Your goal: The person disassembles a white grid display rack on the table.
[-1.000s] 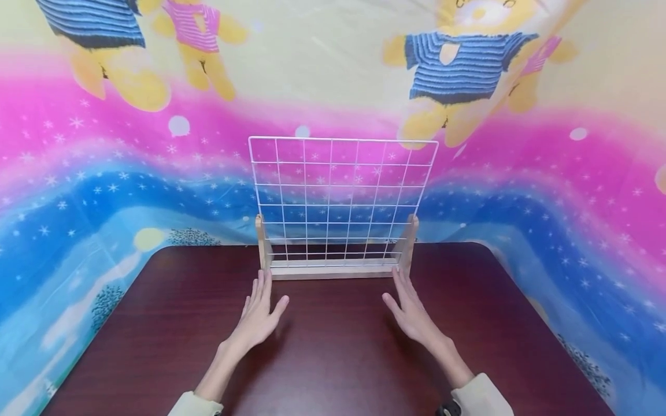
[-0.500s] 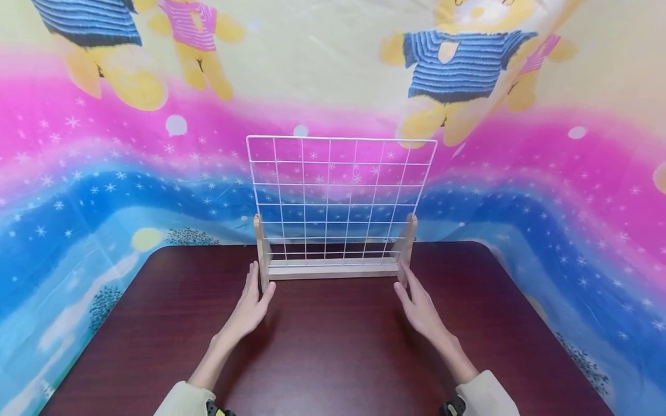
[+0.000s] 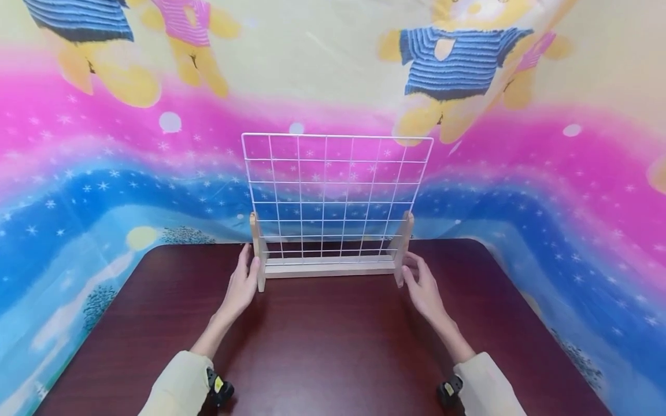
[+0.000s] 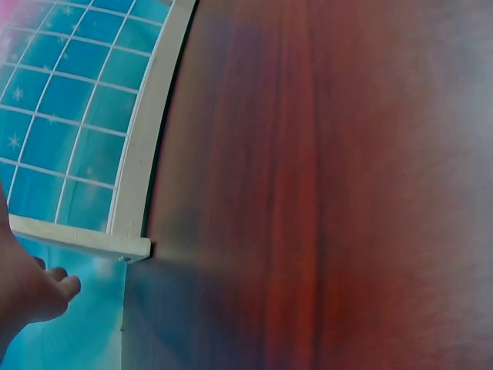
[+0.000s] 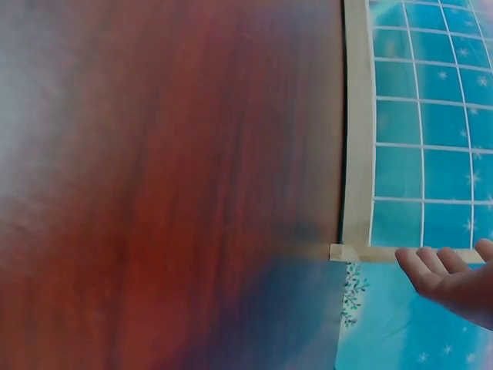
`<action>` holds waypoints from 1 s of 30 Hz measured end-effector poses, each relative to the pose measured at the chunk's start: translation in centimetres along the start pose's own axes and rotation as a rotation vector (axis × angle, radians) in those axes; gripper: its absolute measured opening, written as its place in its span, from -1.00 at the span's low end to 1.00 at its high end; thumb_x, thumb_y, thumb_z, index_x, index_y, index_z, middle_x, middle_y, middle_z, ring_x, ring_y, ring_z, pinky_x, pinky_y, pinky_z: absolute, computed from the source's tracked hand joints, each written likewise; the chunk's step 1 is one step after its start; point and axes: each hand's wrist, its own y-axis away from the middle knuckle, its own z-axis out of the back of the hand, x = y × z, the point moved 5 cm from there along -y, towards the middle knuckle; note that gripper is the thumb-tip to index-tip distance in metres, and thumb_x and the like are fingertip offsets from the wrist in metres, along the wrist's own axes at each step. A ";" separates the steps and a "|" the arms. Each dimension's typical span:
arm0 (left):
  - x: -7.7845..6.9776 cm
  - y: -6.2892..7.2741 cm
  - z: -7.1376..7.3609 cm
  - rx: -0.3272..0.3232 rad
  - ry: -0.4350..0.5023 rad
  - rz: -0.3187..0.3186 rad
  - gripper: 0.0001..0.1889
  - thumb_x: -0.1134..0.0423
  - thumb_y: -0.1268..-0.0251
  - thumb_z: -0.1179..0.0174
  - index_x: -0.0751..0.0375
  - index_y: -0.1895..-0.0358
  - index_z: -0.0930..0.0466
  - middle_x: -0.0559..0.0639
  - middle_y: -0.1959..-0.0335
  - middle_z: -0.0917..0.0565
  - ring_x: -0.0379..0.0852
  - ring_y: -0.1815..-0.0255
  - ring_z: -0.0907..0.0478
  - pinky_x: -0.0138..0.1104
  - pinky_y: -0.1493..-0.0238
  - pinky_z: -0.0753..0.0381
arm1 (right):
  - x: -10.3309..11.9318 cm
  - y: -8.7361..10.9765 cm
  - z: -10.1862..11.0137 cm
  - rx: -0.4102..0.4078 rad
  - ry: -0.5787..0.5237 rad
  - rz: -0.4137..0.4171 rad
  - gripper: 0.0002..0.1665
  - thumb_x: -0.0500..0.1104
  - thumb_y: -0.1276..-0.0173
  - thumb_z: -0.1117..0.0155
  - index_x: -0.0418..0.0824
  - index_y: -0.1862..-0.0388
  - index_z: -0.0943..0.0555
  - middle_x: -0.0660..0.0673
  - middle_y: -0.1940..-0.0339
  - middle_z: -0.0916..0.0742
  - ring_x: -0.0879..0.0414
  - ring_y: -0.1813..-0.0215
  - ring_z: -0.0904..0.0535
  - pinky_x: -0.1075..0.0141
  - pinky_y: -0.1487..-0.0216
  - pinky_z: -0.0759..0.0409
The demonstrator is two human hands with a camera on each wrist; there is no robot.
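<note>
A white wire grid panel point(image 3: 323, 202) stands upright in a pale wooden stand point(image 3: 328, 268) towards the table's far side. My left hand point(image 3: 241, 292) is at the outer side of the left wooden upright point(image 3: 258, 242), its thumb overlapping the upright's edge and its fingers reaching back past it. On the other side my right hand point(image 3: 426, 294) has its thumb and loosely bent fingers at the outer face of the right upright point(image 3: 400, 248). In the right wrist view the fingertips point(image 5: 406, 260) come right up to that upright. Neither hand is closed round the wood.
The stand rests on a dark reddish-brown table point(image 3: 328, 341) with rounded far corners. Behind and at both sides hangs a colourful cloth point(image 3: 322, 75) printed with bears and snowflakes. Dark straps with small devices point(image 3: 221, 387) sit at both cuffs.
Both hands have moved outward and forward, from in front of the stand's ends to the outer sides of its uprights. The right fingers have bent more. The stand stays in place.
</note>
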 end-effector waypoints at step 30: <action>-0.7 -6.0 0.5 -0.239 0.355 -0.070 -0.55 0.10 -0.57 0.13 0.31 -0.33 -0.35 0.29 -0.17 -0.53 0.13 -0.09 -0.45 -0.29 -0.03 -0.45 | -1.3 -6.1 0.4 -0.143 0.064 -0.146 -0.58 -0.40 -0.36 -0.18 -0.45 -0.17 -0.37 -0.42 0.05 -0.62 -0.24 0.05 -0.63 -0.01 0.05 -0.62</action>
